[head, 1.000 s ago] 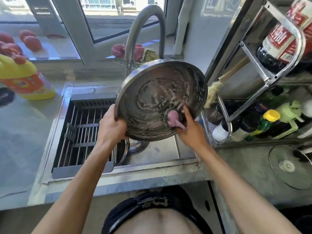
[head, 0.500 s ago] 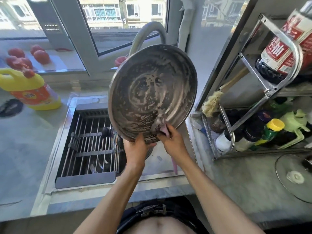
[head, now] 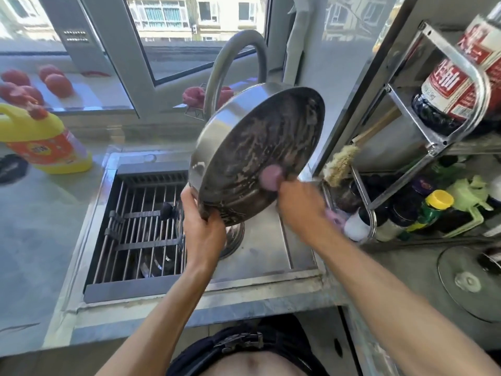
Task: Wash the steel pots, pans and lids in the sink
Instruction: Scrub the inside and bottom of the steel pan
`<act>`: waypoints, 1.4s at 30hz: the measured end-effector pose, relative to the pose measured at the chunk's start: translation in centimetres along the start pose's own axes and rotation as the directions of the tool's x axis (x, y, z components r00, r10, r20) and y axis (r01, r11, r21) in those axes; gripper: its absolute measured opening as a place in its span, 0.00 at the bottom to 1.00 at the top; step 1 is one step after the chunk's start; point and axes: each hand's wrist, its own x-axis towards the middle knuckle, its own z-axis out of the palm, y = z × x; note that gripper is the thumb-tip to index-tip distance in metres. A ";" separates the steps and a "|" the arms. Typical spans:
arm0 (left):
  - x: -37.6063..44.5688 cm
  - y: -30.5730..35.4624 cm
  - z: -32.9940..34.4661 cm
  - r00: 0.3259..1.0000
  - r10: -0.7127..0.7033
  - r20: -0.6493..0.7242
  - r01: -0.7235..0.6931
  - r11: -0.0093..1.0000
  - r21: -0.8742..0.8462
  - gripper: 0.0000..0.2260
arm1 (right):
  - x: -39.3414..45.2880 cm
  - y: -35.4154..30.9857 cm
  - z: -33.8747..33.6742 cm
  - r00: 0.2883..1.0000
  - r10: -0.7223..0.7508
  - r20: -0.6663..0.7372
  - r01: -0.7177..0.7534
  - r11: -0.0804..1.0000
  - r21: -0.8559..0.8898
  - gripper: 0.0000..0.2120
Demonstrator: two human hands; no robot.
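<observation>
The steel pan [head: 257, 156] is held tilted in the air above the sink [head: 271, 256], its soapy, streaked inside turned toward the camera and its back close to the curved faucet [head: 233, 66]; the lower rim is gripped by the left hand [head: 202, 226], fingers curled round the edge, while a pink scrubber [head: 269, 176] is pressed against the inside wall near the lower right rim by the right hand [head: 301, 204], which is motion-blurred, so that the lie of its fingers on the scrubber cannot be told exactly, though it appears to be clasped; a slip is judged the chief risk, since the whole wet, soapy pan is carried by one hand at one point of the rim, and a hard scrubbing stroke could twist it free and drop it onto the steel pot [head: 233, 237] seen just below it in the sink, or onto the drying rack [head: 135, 226] that covers the left part of the sink; a swing backward could knock the pan against the faucet; suds could also be flung toward the shelf of bottles [head: 433, 207] to the right of the sink; a glass lid [head: 471, 280] lies on the counter farther right of the sink; as to writing, the yellow detergent jug [head: 46, 139] left of the sink bears an orange label whose print is too small to be read, and the large bottle [head: 461, 85] on the upper shelf bears a red and white label with white characters that cannot be made out.
</observation>
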 end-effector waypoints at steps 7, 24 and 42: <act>-0.6 0.3 -1.9 0.998 0.035 0.047 -0.033 0.998 -0.046 0.17 | -1.9 -2.1 2.0 0.989 -0.056 0.138 0.041 0.993 0.107 0.16; -1.5 -0.3 -0.9 0.994 -0.095 0.049 0.096 0.995 -0.016 0.14 | -3.2 -3.7 3.9 0.961 -0.139 0.239 0.120 0.989 0.091 0.13; 0.3 -1.6 -1.3 0.945 -0.280 0.167 0.242 0.946 0.215 0.17 | -0.9 0.2 6.4 0.972 -0.044 0.229 0.105 0.959 -0.264 0.16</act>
